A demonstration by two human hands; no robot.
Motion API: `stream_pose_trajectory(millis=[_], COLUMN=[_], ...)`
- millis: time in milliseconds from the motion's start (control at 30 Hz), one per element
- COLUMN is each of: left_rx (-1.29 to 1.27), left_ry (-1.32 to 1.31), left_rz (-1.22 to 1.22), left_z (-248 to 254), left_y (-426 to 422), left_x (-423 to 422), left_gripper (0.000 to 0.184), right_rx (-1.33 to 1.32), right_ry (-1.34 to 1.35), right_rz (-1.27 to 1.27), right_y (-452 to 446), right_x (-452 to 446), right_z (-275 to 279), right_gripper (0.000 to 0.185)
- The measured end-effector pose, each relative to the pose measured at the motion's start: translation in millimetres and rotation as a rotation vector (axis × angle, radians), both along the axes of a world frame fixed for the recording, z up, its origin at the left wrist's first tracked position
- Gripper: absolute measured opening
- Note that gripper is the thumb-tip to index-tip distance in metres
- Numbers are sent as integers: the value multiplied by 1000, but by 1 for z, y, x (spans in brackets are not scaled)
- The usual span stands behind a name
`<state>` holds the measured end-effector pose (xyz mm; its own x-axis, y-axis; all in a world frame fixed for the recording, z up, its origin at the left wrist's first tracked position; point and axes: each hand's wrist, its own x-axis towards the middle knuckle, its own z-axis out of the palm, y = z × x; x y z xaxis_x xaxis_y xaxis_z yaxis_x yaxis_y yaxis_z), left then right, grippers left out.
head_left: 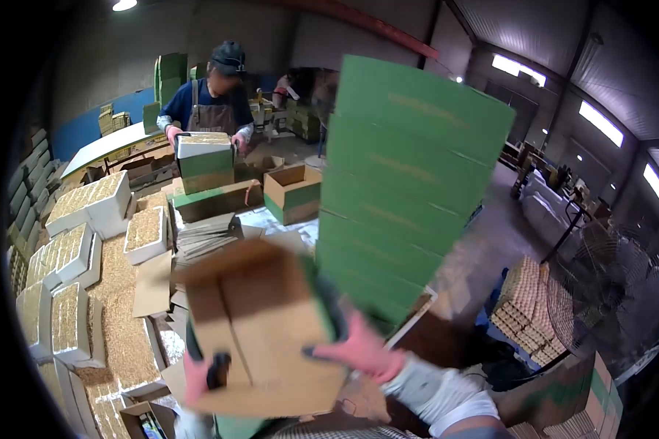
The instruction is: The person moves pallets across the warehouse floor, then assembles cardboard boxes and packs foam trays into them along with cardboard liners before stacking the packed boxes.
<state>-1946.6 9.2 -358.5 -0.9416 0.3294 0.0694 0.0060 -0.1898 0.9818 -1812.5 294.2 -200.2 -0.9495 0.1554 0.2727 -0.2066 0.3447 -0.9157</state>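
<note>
An open cardboard box (260, 322), brown inside and partly blurred, is held low in front of me, its opening towards the camera. My left hand (203, 374), in a pink glove with dark fingertips, grips its lower left side. On the right side, my right hand (359, 347), gloved the same way, has its fingers pressed on the box edge. Just behind the box rises a tall stack of green boxes (410, 183). Flat cardboard sheets (205, 238) lie to the left of it.
Across the table, a co-worker (212, 102) holds a white block over a green box. White foam trays (69, 322) with straw-coloured contents line the left. An open green box (293, 192) stands beyond. At right are stacked egg trays (531, 311) and a fan (611, 282).
</note>
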Motion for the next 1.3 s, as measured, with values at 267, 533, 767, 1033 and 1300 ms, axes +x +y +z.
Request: stream_pose_trajectory(millis=[267, 533, 767, 1033, 1300], left_rx=[810, 316, 237, -608, -1650], left_ry=[779, 649, 1046, 848, 215], left_rz=[-172, -186, 185, -75, -153], left_z=[357, 334, 306, 183, -102], left_y=[269, 318, 328, 248, 10], left_x=[-89, -110, -122, -184, -120], left_gripper=[46, 43, 44, 24, 65], right_rx=[398, -134, 1083, 1025, -160], right_ry=[827, 36, 581, 1051, 1148], right_rz=[-56, 146, -539, -599, -804], right_y=[175, 246, 274, 303, 169], right_x=[58, 0, 12, -24, 25], right_z=[299, 286, 332, 172, 39], right_gripper=[64, 50, 40, 51, 56])
